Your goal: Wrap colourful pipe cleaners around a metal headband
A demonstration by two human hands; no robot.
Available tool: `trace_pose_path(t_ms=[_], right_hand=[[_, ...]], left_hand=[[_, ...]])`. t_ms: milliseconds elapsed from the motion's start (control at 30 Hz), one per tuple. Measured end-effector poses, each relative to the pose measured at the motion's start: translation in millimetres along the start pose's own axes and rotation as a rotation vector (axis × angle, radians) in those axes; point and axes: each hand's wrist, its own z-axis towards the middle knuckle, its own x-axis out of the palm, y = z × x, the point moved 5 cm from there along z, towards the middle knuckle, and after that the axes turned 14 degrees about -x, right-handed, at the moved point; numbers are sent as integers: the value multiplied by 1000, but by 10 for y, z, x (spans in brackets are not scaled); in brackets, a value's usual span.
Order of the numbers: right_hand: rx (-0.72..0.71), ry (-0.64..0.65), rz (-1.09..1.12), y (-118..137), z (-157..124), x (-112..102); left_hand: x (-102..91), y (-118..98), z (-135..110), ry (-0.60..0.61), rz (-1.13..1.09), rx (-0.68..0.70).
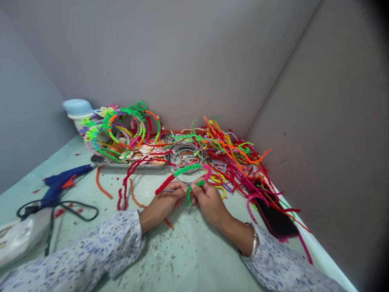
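Observation:
At the middle of the table, both hands grip a wire hoop wrapped in red, green and pink pipe cleaner (192, 167). My left hand (167, 198) is closed on the hoop's left side, where a bare grey stretch of wire shows. My right hand (209, 200) pinches the green pipe cleaner (189, 198) on the hoop's near side, its short end pointing down between the hands. Just beyond the hands lies a coil of bare wire rings (179, 152). Red pipe cleaners (125, 186) lie to the left of my left hand.
A metal tray (130, 165) of shells holds finished fuzzy hoops (124, 125) beside a blue-lidded white bottle (78, 108). A blue glue gun (56, 186) with its cord lies left. Loose pipe cleaners (225, 142) heap at the back right, partly over a dark phone (278, 217).

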Motion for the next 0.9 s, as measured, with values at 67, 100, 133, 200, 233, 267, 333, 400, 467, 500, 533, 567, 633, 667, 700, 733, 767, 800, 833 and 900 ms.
trace_pose_path(t_ms=[67,100,133,200,233,267,333,400,467,500,533,567,633,667,700,733,767,800,833,900], right_hand=[[6,3,0,2,-1,3],[8,5,2,3,-1,4],[9,7,7,3,0,7],[12,10,17,4,3,10],[17,12,18,2,5,11],[23,14,18,-1,7,11],[36,13,15,-8,8,9],[37,11,15,-10,9,6],[32,11,17,-9,6,4],[32,14,16,-9,4,5],[32,19,16,-9,2,7],[33,26,15,-9,0,9],[34,37,12,-8,-2,15],[32,41,12,-6,-2,17],[29,43,12,-4,-1,18],[27,46,15,-3,1,21],[26,49,18,-3,3,24],[27,51,23,-5,4,27],[30,52,28,-9,5,30],[42,46,35,-21,4,32]], left_hand=[[-8,13,5,-2,2,0],[-13,18,7,-4,1,2],[-19,20,8,-8,-3,10],[-22,20,10,-8,-19,26],[-21,20,12,-7,-27,28],[-18,21,14,-5,-35,25],[-9,27,20,-4,-39,1],[-6,27,25,-19,-28,-22],[-7,14,24,-36,-11,-30],[-6,3,20,-43,-2,-30],[-5,-9,15,-48,6,-29],[-2,-23,9,-48,13,-27],[6,-49,-4,-47,23,-25],[9,-60,-11,-47,24,-23],[13,-69,-16,-46,21,-21],[17,-76,-20,-42,19,-19],[21,-80,-23,-37,15,-17],[24,-81,-25,-34,12,-16],[25,-79,-25,-32,11,-15],[25,-69,-23,-34,15,-15]])
